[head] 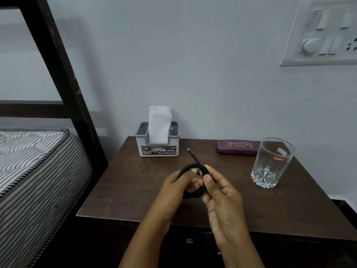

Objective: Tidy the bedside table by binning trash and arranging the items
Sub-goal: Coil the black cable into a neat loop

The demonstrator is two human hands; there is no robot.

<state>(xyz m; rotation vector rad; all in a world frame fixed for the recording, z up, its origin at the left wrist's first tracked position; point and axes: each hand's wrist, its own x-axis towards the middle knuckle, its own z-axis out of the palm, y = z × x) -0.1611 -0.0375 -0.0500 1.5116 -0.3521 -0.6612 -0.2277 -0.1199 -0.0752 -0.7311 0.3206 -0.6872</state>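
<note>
A black charging cable [195, 168] is wound into a small coil above the middle of the dark wooden bedside table [135, 182]. My left hand [176, 187] grips the coil from the left and my right hand [220, 192] pinches it from the right. The cable's plug end sticks out toward the back. A grey tissue holder [157, 146] with a white tissue standing up in it sits at the back left. At the back right lies a purple spectacle case [237, 147], and an empty clear drinking glass [270, 163] stands upright in front of it.
A striped mattress [34, 171] on a dark bed frame [63, 84] borders the table on the left. The wall behind carries a switchboard [324, 33] at the upper right. Drawer fronts with small handles [189, 240] show below the table's front edge.
</note>
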